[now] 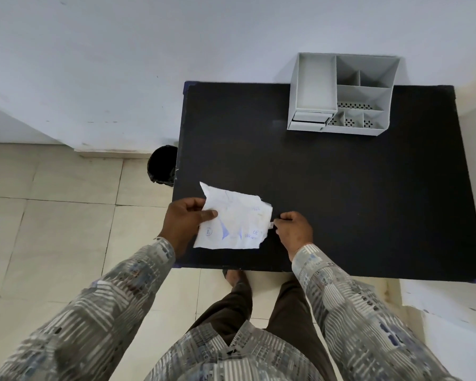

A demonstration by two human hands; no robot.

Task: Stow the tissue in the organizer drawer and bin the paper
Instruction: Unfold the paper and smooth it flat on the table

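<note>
A crumpled white paper (pixel 235 222) with faint blue print is held just above the near left part of the black table (pixel 341 188). My left hand (pixel 186 220) grips its left edge, thumb on top. My right hand (pixel 293 229) pinches the paper's right edge, where a small white bit shows between the fingertips. A grey desk organizer (pixel 341 94) stands at the table's far edge against the wall; its small drawers (pixel 309 121) are at its lower left front. A black bin (pixel 162 165) stands on the floor by the table's left side. I cannot pick out a separate tissue.
A white wall runs behind the table. Beige floor tiles spread to the left and below. My legs and one foot (pixel 235 279) are at the table's near edge. A white surface (pixel 445 325) sits at the lower right.
</note>
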